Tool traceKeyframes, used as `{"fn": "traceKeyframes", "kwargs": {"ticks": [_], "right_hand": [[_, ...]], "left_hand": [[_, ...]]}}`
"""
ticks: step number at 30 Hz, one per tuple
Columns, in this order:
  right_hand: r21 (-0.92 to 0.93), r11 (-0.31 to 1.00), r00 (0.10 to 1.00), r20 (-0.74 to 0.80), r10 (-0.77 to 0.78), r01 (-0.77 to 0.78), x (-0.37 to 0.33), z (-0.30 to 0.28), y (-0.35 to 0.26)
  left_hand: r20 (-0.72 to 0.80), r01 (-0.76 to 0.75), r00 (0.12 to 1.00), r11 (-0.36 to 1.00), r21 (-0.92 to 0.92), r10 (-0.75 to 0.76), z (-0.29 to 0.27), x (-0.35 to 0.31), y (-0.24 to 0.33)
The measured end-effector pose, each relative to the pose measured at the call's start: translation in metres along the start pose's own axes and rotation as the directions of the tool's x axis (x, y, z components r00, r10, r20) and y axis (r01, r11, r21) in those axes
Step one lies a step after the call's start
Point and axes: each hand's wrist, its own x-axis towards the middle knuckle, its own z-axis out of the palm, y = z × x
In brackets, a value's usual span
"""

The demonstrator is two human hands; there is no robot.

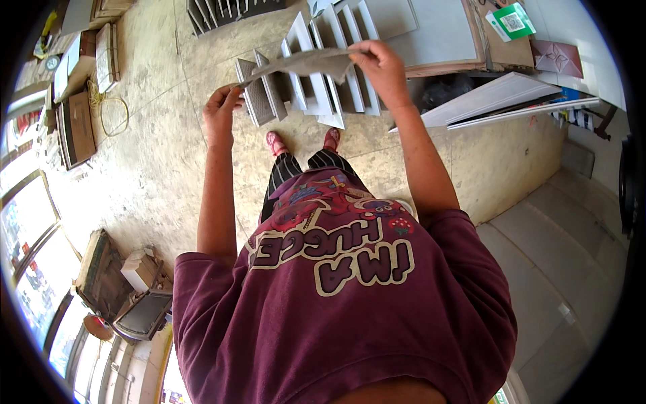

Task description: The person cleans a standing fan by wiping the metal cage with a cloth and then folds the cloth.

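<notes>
A limp grey piece that looks like cloth [311, 62] stretches between my two raised hands. My left hand [220, 116] pinches its left end, fingers closed. At the other end my right hand [381, 70] grips a corner between thumb and fingers, and a short flap hangs beside it. Beyond and beneath the cloth, several thin panels [321, 94] stand on edge in a row, pale on their faces. Two nearer ones at the left look grey and textured [272, 94]. The cloth hides parts of the panels; what holds them upright cannot be made out.
My feet [276, 143] are close to the panels. A dark slotted rack [235, 12] stands farther back. On the right are a pale-topped table [437, 34] and leaning white boards [498, 101]. Cardboard boxes [81, 128] and a yellow cord [101, 101] lie left.
</notes>
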Motion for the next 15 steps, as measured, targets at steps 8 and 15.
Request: {"fn": "traceKeyframes", "kwargs": {"ticks": [8,15], "right_hand": [[-0.112,0.992,0.954,-0.29,-0.08,0.049,0.005,-0.05,0.035],[-0.281,0.942,0.965,-0.233,0.119,-0.183,-0.068,-0.066,0.12]], "left_hand": [[0.159,0.058,0.986,0.997,-0.049,-0.05,0.086,0.02,-0.036],[0.273,0.127,0.944,0.967,0.223,-0.187,0.12,-0.008,-0.113]]}}
